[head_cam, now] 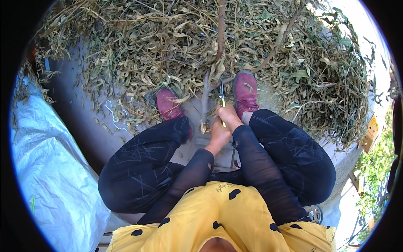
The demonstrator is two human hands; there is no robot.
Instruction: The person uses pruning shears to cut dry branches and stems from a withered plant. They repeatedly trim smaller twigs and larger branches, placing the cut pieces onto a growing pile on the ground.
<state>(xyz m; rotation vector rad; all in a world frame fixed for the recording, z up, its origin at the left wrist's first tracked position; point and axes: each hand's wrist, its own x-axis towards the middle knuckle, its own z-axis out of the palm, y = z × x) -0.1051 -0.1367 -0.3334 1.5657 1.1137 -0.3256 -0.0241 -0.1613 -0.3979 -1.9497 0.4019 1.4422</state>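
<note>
Both of my hands close around the yellow handles of a pair of pruning shears (223,104), held between my shoes. My right hand (229,115) grips nearer the blades. My left hand (219,134) is just below it, pressed against it. The slim metal blades point away from me and overlap a side limb of a forked branch (205,97); whether they are open around it I cannot tell. The branch's thick stub points towards me, left of the shears. One long limb (274,52) runs off to the upper right, past my right shoe (245,91).
Dried leaves and twigs (141,47) are heaped across the ground ahead, with another upright branch stem (221,31) among them. My left shoe (168,104) stands at the heap's edge. White string (113,116) lies at left, near a silvery plastic sheet (53,157).
</note>
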